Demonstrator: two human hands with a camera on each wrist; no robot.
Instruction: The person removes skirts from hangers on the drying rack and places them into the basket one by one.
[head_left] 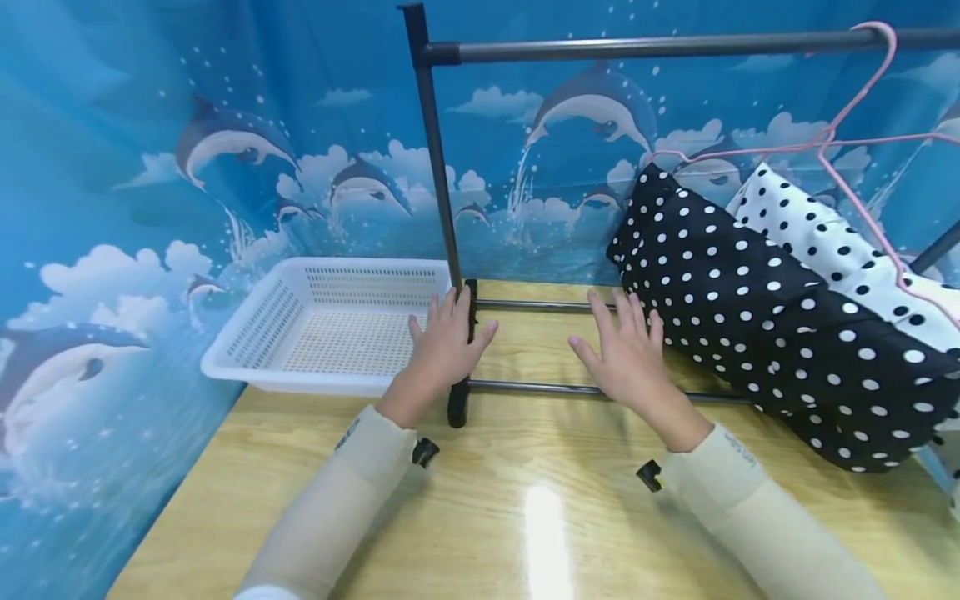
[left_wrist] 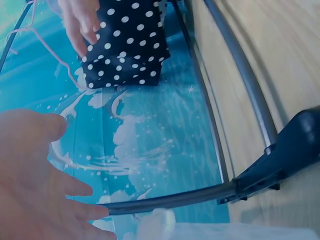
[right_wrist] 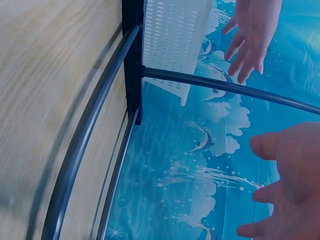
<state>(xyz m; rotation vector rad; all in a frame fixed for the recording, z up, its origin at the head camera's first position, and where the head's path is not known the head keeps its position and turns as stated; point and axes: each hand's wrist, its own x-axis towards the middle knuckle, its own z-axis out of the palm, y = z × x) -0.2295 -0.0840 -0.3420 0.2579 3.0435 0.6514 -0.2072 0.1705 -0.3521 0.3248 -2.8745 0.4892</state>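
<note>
Both hands are held out with fingers spread and hold nothing. In the head view my left hand [head_left: 444, 337] overlaps the right edge of a white plastic basket [head_left: 225, 350] and the foot of a dark metal clothes rack [head_left: 439, 167]. My right hand [head_left: 628, 354] is over the rack's lower bars, close to the left side of a black cloth with white dots [head_left: 750, 308]. That cloth hangs from a pink hanger [head_left: 825, 142] on the rack's top rail. Behind it shows a white cloth with black dots [head_left: 795, 217], partly hidden.
The rack stands on a light wooden table [head_left: 480, 517], its two lower bars running to the right. A blue curtain [head_left: 337, 108] printed with dolphins and clouds covers the back and left side. The basket's inside shows only its perforated floor and walls.
</note>
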